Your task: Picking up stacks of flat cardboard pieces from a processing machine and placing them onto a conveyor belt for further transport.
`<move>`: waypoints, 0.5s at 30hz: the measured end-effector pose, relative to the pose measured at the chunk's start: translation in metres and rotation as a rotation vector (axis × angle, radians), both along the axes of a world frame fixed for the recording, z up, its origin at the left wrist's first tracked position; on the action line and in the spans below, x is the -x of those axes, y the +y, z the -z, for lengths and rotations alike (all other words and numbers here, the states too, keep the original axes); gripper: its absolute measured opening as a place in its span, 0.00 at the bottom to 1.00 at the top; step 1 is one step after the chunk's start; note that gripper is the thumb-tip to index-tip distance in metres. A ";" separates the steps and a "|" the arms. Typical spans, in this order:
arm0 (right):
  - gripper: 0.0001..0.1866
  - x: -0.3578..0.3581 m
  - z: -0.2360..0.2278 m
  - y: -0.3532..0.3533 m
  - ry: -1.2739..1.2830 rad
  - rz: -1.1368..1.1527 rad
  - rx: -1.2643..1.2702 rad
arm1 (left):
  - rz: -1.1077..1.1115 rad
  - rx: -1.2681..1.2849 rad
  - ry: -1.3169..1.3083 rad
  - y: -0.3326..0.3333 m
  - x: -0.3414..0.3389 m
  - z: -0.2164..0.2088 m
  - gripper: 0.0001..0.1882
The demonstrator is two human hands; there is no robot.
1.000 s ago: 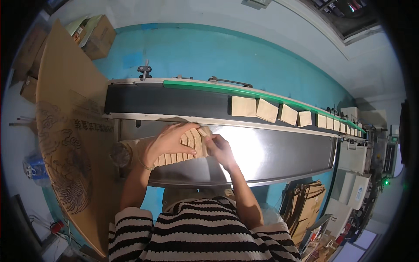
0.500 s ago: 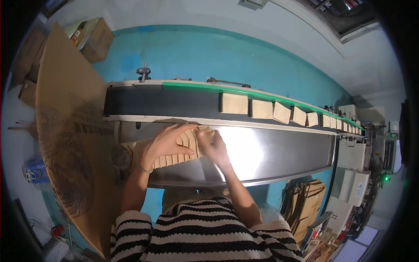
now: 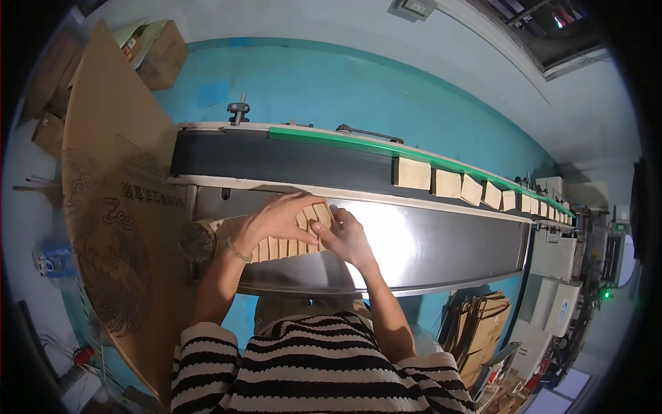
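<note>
A row of tan, folded-looking paper packs stands packed side by side on the shiny metal tray. My left hand spans the row, its thumb on the near side and its fingers over the far side. At the row's right end, my right hand pinches the last pack, thumb across its front. Part of that pack is hidden by the fingers. A brownish round object sits against the row's left end; its kind is unclear.
Behind the tray runs a dark conveyor belt with a green guide rail. Several tan packs ride on its right part. A large cardboard sheet stands at the left. Flattened cartons lean at lower right.
The packs on the belt have moved right, away from me. My right hand has come in from a blurred motion and closed on the row's end pack. My left hand remains on the row.
</note>
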State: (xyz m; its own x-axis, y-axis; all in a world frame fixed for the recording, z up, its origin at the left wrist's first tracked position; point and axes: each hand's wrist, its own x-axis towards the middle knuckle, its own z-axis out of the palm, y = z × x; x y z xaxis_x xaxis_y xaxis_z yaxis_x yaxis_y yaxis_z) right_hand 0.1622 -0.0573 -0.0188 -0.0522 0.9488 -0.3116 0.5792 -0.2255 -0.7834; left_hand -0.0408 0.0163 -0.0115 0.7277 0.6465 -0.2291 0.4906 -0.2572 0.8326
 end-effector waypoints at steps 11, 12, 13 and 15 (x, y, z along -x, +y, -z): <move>0.16 -0.068 0.019 0.016 0.352 0.368 0.083 | -0.133 -0.017 -0.080 0.010 -0.036 -0.012 0.34; 0.16 -0.078 0.013 0.033 0.481 0.514 0.107 | -0.187 -0.046 -0.068 0.012 -0.043 -0.011 0.34; 0.17 -0.086 0.021 0.047 0.638 0.668 0.091 | -0.152 -0.054 -0.084 0.014 -0.048 -0.014 0.34; 0.20 -0.078 0.063 0.057 0.696 0.701 -0.001 | -0.154 -0.072 -0.024 0.017 -0.054 -0.017 0.38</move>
State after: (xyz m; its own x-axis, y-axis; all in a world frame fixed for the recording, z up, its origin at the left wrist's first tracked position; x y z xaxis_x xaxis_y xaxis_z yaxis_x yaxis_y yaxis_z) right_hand 0.2401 0.0001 -0.0819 0.3502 0.8353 -0.4239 -0.2753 -0.3408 -0.8989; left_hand 0.0131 0.0337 0.0059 0.6235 0.7647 -0.1624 0.5092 -0.2396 0.8266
